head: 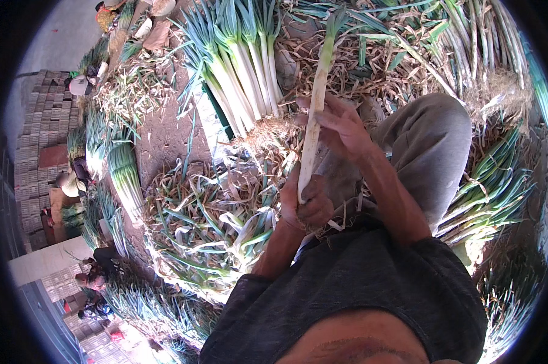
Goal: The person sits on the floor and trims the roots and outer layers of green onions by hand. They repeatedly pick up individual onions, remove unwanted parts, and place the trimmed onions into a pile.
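A long green onion (318, 91) with a white, brown-flecked stalk slants upward before my chest. My left hand (306, 202) is closed around its root end, with fine roots hanging below the fist. Higher up, the fingers of my right hand (335, 123) lie loosely around the middle of the stalk, some of them behind it. Beyond my hands, to the left, a row of cleaned green onions (246, 68) leans with white stalks and roots towards me. Dry peeled leaves (219, 218) lie heaped left of my left hand.
Untrimmed green onions (479, 41) lie at the upper right, and more (488, 195) beside my bent knee (431, 132). A bundle (124, 175) rests on the dirt floor (164, 132) at left. Several people sit farther left, near stacked crates (32, 150).
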`<state>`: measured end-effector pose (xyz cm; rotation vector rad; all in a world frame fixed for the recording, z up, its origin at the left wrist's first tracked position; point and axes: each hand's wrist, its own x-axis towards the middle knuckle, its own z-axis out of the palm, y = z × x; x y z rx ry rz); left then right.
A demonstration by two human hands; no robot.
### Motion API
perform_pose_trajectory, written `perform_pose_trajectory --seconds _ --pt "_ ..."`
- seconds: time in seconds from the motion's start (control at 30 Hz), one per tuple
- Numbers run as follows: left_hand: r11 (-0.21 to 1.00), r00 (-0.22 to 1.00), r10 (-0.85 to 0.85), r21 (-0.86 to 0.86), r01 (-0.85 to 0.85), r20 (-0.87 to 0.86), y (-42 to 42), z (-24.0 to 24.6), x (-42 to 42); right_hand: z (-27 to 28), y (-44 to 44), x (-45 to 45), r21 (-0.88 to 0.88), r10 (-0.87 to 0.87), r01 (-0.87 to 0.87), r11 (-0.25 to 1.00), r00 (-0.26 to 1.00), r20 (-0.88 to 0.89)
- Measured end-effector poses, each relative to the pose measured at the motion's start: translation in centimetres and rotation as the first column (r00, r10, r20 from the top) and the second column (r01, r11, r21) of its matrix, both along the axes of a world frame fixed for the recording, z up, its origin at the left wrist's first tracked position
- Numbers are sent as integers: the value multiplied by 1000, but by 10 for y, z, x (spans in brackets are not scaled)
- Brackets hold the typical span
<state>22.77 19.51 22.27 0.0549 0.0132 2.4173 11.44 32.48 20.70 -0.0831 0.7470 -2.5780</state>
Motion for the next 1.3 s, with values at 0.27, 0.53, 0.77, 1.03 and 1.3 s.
perform_pose_trajectory --seconds 0.27,0.53,0.77,1.03,1.3 --pt "997 996 22 73 -28 86 2 10 7 1 -25 9 -48 -24 25 999 1000 16" --pt "929 992 -125 355 106 30 4 15 52 -43 -34 -78 -404 111 80 911 896 430" --pt "997 919 -73 62 53 387 -48 0 88 -24 -57 -87 305 -276 191 933 923 269" --pt "374 926 233 -906 197 298 -78 -28 116 -33 -67 -93 366 -352 290 884 929 116" --pt "321 758 317 -817 480 570 -132 -76 205 -55 -64 -85 476 -409 266 838 884 226"
